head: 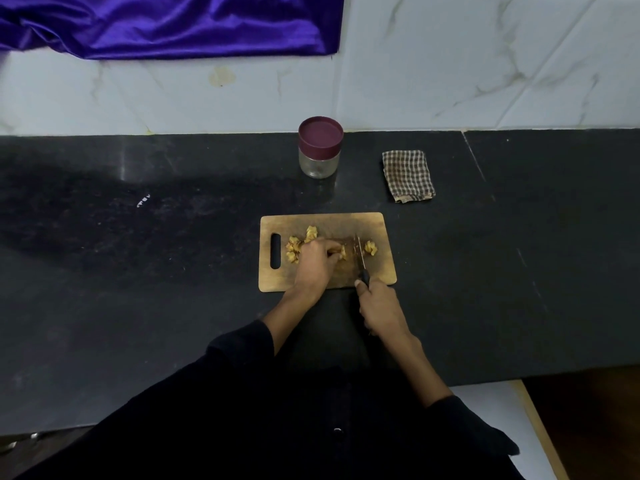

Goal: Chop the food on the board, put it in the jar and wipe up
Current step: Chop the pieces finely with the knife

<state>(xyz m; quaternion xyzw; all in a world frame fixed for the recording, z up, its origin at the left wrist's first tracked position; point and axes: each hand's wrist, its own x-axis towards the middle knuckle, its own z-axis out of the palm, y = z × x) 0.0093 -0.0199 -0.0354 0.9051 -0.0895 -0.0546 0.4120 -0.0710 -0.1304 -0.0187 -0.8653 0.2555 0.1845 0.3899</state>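
A wooden cutting board (375, 268) lies on the black counter with yellow-brown food pieces (294, 249) scattered on it. My left hand (313, 263) presses down on one piece of food (343, 252) in the board's middle. My right hand (379, 306) grips the black handle of a knife (360, 254), whose blade stands on the board just right of the held piece. A cut chunk (371, 248) lies right of the blade. Behind the board stands a clear jar (319, 161) with its maroon lid on. A checked cloth (408, 175) lies folded to the jar's right.
The black stone counter (138, 271) stretches wide on both sides, with its front edge near my body. A white marble-tiled wall (450, 64) rises behind it, and a purple cloth (166, 26) hangs at the top left.
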